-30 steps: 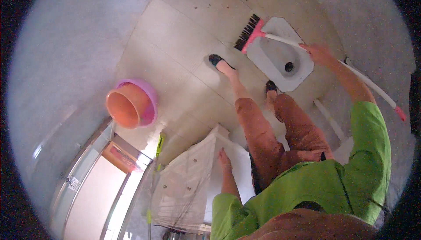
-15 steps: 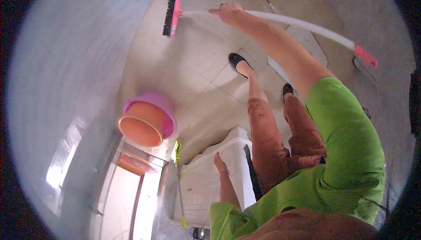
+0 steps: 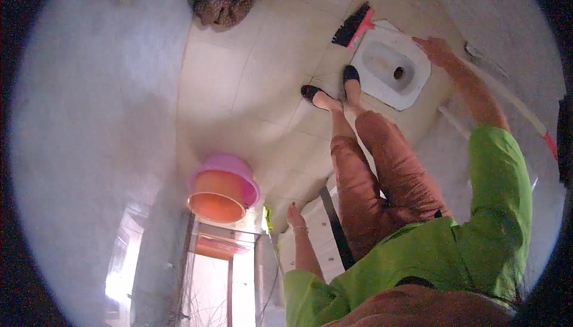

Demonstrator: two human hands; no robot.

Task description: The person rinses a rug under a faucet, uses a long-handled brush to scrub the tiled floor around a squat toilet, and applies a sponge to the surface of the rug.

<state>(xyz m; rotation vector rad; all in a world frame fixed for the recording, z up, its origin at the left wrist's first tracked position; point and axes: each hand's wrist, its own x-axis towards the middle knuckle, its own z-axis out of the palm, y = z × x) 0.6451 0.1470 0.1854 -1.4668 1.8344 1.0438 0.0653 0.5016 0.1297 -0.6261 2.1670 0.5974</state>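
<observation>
The long-handled brush (image 3: pixel 356 27) is over the far part of the floor (image 3: pixel 250 88), its head just beside the far-left edge of the squat toilet (image 3: pixel 379 88); whether the two touch, I cannot tell. Its long axis runs slantwise: the head is at the far-left end, and the handle (image 3: pixel 507 95) passes over the pan's far corner and continues rightward and back toward the person, ending near the right wall (image 3: pixel 519 34). The head sits crosswise to the handle, with its bristles facing left, away from the pan.

The brush has a pink head block, dense black bristles, a slim white handle and a pink grip at the near end. The handle seems slightly curved in this wide view, and its stretch over the pan is hard to make out, white against white.

The right hand (image 3: pixel 434 51) is clamped around the handle, above the pan's right side. The left hand (image 3: pixel 296 218) is unclenched and holds nothing, beside the white cabinet (image 3: pixel 316 225). Near it is a tool with a bright green end (image 3: pixel 268 219).

By the floor's left edge, an orange bucket (image 3: pixel 218 195) rests tilted against a purple basin (image 3: pixel 227 164). A brown heap (image 3: pixel 230 1) lies at the far-left corner.
</observation>
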